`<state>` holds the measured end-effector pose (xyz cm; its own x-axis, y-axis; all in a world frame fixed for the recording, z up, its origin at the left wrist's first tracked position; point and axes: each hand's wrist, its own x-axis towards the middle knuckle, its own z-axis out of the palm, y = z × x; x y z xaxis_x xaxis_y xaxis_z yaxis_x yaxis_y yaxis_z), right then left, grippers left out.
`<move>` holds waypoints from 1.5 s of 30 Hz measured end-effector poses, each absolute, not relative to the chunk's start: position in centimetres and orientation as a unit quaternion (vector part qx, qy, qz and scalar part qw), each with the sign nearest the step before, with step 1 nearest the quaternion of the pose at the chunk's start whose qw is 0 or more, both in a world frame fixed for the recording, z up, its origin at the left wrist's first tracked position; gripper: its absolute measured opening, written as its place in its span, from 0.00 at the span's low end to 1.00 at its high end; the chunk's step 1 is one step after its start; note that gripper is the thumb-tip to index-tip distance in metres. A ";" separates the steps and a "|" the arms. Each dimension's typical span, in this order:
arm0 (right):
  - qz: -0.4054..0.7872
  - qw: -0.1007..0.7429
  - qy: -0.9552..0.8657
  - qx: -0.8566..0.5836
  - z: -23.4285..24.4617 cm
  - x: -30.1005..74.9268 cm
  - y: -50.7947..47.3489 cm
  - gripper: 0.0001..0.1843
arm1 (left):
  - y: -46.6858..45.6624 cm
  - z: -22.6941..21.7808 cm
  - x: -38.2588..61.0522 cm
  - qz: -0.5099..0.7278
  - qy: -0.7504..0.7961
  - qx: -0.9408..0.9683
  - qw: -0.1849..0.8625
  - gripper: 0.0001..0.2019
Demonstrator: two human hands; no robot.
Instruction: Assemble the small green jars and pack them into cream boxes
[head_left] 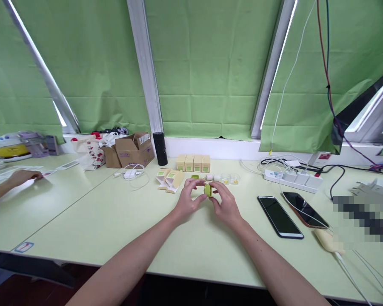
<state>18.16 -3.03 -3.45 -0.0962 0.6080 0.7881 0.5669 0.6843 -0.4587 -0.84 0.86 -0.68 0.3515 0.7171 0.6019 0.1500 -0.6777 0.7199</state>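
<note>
Both my hands meet over the middle of the pale green table point(121, 221). My left hand point(189, 198) and my right hand point(225, 204) pinch a small green block-shaped object point(207, 190) between their fingertips, just above the tabletop. Right behind it lie a small green piece point(195, 177), some small white and clear round items point(221, 178), and opened yellow cartons point(170, 179). A row of several upright yellow boxes point(193, 163) stands further back near the window sill.
Two phones point(280, 216) lie to the right, beside a white power strip point(292, 178) with cables. A black cylinder point(160, 148), cardboard boxes point(130, 151) and a white charger point(129, 173) sit back left. Another person's hand point(23, 176) rests at the far left.
</note>
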 end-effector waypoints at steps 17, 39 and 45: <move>0.024 0.542 -0.743 -0.391 -3.5 18.1 -3.1 0.30 | 1.6 -1.5 -0.4 0.470 0.345 0.737 0.341 0.06; 0.051 0.553 -0.733 -0.393 -3.3 17.9 -3.1 0.26 | 1.6 -1.2 -0.1 0.486 0.330 0.682 0.436 0.08; 0.053 0.550 -0.732 -0.398 -3.3 17.9 -3.1 0.26 | 1.8 -1.4 -0.2 0.487 0.326 0.675 0.448 0.09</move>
